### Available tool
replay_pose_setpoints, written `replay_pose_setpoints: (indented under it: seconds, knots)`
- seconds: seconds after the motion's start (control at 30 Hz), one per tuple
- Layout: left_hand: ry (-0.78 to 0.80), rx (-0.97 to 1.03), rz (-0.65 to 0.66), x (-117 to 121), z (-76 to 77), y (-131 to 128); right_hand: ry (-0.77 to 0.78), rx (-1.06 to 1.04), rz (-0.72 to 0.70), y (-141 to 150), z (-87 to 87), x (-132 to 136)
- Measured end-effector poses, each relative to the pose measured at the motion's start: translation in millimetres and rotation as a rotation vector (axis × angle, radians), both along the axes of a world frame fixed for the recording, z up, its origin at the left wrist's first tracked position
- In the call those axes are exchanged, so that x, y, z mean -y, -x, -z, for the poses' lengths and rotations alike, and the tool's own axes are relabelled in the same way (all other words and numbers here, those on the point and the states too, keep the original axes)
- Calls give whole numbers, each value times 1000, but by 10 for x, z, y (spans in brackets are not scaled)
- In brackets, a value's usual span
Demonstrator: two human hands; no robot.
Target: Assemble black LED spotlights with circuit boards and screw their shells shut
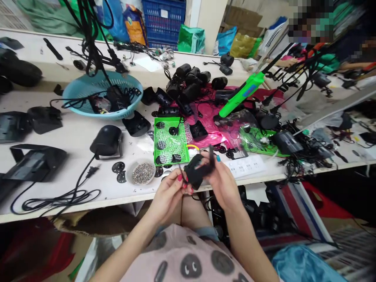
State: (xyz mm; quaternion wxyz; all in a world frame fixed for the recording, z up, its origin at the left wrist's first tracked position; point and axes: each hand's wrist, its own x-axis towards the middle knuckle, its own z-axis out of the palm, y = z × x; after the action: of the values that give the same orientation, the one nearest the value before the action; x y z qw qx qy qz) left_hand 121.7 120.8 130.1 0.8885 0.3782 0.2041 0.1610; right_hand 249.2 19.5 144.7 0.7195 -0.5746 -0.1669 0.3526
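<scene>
Just past the bench's front edge, above my lap, a black plastic housing point(197, 171) is held up between my two hands; its outline is slightly blurred. My right hand point(225, 183) wraps round its right side, with a thin upright part of it by the fingers. On the left, my left hand point(169, 192) is closed in a pinch on a thin black cable at the housing's edge. Right behind the hands lies a green perforated tray point(171, 150) with round black mesh discs in it. A clear bowl of small screws point(143, 173) stands left of the tray.
A bright green electric screwdriver point(242, 95) hangs over the pink plastic at right. A blue basket point(102, 114) holds cables at back left. Black speaker-like units point(106, 141) stand at left, one with a coiled cord. A white power strip point(248, 167) lies near the right front edge.
</scene>
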Motion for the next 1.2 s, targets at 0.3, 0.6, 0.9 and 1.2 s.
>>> replay_pose_setpoints:
  seconds: [0.3,0.6,0.9,1.2]
  knots:
    - [-1140,-398,-8,74,145,-156,185,463,78,-431,132,679]
    - [-810,-234,161,-97,202,-235,258,888,-115,-505,161,822]
    - [-864,-157,353,4,119,-141,309,694,-114,-408,-69,1015]
    - [-873,-132,382,-33,245,-182,355,1005,-281,-447,-218,1084]
